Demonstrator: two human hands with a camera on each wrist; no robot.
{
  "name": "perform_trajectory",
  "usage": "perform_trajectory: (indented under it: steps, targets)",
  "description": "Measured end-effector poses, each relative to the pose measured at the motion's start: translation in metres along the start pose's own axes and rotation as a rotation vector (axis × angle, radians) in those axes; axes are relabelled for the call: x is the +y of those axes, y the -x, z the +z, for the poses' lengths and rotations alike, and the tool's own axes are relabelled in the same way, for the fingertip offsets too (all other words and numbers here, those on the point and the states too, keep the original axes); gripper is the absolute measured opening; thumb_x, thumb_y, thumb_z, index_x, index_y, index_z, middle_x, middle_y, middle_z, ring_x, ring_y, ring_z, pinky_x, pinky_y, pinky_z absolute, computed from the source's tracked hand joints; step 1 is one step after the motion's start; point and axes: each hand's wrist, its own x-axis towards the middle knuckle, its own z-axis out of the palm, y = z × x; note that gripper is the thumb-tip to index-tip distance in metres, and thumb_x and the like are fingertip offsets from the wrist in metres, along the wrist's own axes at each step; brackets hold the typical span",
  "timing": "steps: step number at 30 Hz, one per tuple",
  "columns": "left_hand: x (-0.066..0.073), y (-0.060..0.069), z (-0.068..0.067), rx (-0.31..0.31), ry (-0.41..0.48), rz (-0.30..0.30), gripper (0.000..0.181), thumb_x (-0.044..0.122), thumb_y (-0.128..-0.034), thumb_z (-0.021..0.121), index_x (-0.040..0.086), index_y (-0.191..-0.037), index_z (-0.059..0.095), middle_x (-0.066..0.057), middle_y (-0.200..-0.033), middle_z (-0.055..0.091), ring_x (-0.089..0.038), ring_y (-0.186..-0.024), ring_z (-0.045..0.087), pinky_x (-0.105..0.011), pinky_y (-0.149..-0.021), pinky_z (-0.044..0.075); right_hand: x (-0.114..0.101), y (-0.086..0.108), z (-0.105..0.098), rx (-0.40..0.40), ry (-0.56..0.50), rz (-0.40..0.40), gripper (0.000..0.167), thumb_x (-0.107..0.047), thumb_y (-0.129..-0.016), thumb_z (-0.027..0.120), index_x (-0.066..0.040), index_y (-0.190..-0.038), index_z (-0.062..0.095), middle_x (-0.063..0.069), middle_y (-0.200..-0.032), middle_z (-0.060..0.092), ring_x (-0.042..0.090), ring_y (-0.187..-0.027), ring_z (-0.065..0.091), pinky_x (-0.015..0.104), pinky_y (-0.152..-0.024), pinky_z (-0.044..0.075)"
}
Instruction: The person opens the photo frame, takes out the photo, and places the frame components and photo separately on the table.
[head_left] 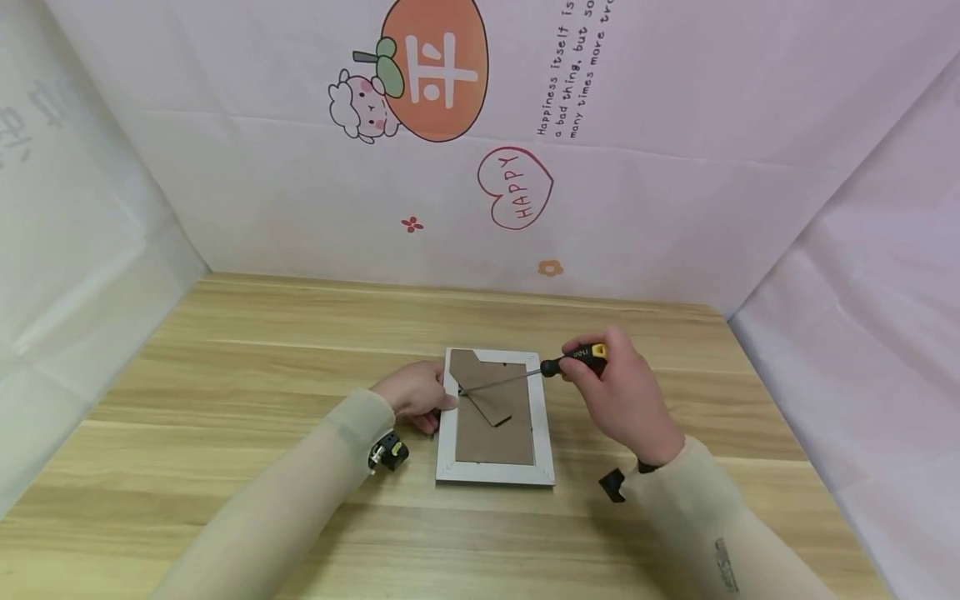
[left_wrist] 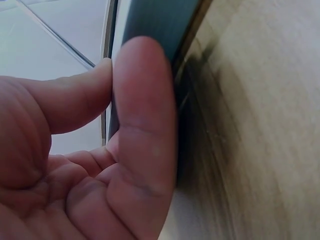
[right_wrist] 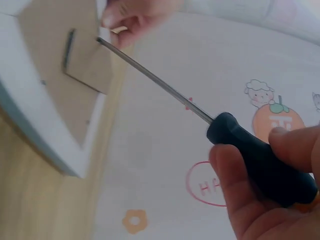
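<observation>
A white picture frame (head_left: 495, 473) lies back side up on the table, its brown backing board (head_left: 491, 446) showing with a folding stand outlined on it. My left hand (head_left: 416, 393) grips the frame's left edge; in the left wrist view the thumb (left_wrist: 82, 97) presses the face and a finger (left_wrist: 145, 110) lies along the side. In my right hand (head_left: 626, 396) is a screwdriver (right_wrist: 260, 160) with a black and yellow handle. Its long shaft (right_wrist: 160, 82) slants across the backing, and the tip meets the board's left edge close to the left hand.
The wooden table (head_left: 225, 375) spreads around the frame. Behind it hangs a white printed cloth (head_left: 300, 217), with more cloth at the left and right sides. Each wrist carries a small black camera, such as the left device (head_left: 390, 452).
</observation>
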Motion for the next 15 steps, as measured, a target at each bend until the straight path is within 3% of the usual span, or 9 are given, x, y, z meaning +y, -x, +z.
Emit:
perform_trajectory:
  steps: [10,13,15]
  targets:
    - [-0.001,-0.002,0.000,-0.004,-0.011,-0.014,0.016,0.009,-0.0947,0.069,0.003,-0.099,0.054,-0.016,-0.090,0.058,-0.024,-0.061,0.063,-0.032,-0.055,0.058,-0.032,-0.033,-0.001,-0.093,0.047,-0.142,0.021,-0.013,-0.096,0.068,-0.009,-0.110,0.051,0.004,-0.091,0.064,0.019,-0.067,0.056,0.036,-0.058,0.048]
    - [-0.001,-0.003,-0.001,-0.004,-0.008,-0.025,0.017,0.010,-0.0943,0.069,0.003,-0.098,0.054,-0.017,-0.090,0.058,-0.025,-0.062,0.063,-0.033,-0.055,0.058,-0.028,-0.038,0.005,-0.059,-0.053,-0.060,0.018,-0.016,-0.098,0.064,-0.010,-0.110,0.052,0.004,-0.097,0.065,0.023,-0.069,0.055,0.036,-0.057,0.047]
    - [-0.001,-0.004,-0.001,-0.005,-0.001,-0.029,0.017,0.010,-0.0941,0.069,0.003,-0.099,0.054,-0.017,-0.090,0.058,-0.026,-0.063,0.064,-0.034,-0.055,0.058,-0.018,-0.041,0.009,-0.003,-0.224,0.037,0.014,-0.017,-0.100,0.061,-0.009,-0.109,0.054,0.007,-0.102,0.068,0.024,-0.076,0.060,0.034,-0.060,0.049]
